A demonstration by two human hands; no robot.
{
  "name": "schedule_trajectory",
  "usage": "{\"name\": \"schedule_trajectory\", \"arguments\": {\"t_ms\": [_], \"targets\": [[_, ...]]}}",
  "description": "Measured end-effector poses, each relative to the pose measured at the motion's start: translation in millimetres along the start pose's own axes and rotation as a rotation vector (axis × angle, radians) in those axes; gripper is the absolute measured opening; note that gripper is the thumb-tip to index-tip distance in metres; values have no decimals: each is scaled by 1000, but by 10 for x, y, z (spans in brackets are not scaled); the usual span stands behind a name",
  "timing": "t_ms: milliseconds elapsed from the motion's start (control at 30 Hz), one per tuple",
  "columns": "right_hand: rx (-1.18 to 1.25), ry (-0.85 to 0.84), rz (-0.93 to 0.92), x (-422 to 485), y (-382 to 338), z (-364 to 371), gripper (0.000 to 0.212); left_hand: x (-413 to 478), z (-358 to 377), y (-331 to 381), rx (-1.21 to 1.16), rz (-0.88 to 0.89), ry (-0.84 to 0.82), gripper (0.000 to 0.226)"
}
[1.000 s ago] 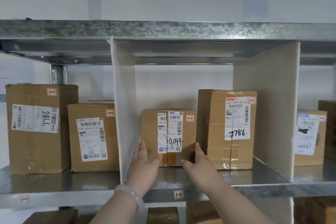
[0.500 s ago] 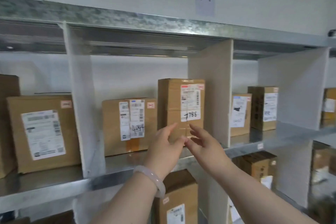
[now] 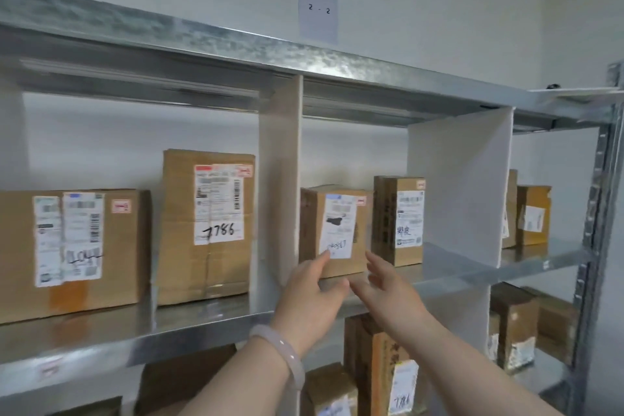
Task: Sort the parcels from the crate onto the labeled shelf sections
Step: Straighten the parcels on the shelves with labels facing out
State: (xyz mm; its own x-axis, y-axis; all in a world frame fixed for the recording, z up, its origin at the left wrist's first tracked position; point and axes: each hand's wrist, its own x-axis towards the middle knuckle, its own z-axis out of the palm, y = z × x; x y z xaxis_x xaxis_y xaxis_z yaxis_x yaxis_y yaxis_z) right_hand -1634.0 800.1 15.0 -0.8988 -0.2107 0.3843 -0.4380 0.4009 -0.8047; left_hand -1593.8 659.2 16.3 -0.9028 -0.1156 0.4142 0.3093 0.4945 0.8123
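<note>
I'm shifting my left hand and right hand rightward, past the white divider, from the 7786 parcel to the smaller parcel standing in the next shelf section. Both are spread, gripping nothing; probably I'm checking placements.

Left box: cut by the left edge; we cannot read its smeared handwriting.
Small box: a fingertip of the left hand covers part of its blurred number.
Far-right boxes: partly behind the divider.
</note>
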Motion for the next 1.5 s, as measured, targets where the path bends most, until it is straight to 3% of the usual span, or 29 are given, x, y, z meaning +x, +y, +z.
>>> {"name": "schedule_trajectory", "arguments": {"t_ms": [133,333,500,733,900,1067,1333,1500], "targets": [[-84,-30,1,385,414,-310,63,302,415,61,31,-77,91,59],[-142,-149,5,962,596,-384,67,693,596,-44,154,-190,271,74],[-131,-277,-11,1184,638,-323,50,908,676,-180,153,-214,293,58],[-4,-321,-32,1317,668,-299,40,1051,738,-282,157,-246,320,66],[-3,-317,-87,1290,711,-409,45,992,767,-132,146,-204,403,47],[45,-265,-109,1135,789,-609,61,806,957,156,196,-121,430,58],[78,-66,-89,684,982,-1326,59,796,1485,496,111,20,186,41],[-13,26,-52,453,1145,-1819,64,790,1956,715,5,21,104,46]]}}
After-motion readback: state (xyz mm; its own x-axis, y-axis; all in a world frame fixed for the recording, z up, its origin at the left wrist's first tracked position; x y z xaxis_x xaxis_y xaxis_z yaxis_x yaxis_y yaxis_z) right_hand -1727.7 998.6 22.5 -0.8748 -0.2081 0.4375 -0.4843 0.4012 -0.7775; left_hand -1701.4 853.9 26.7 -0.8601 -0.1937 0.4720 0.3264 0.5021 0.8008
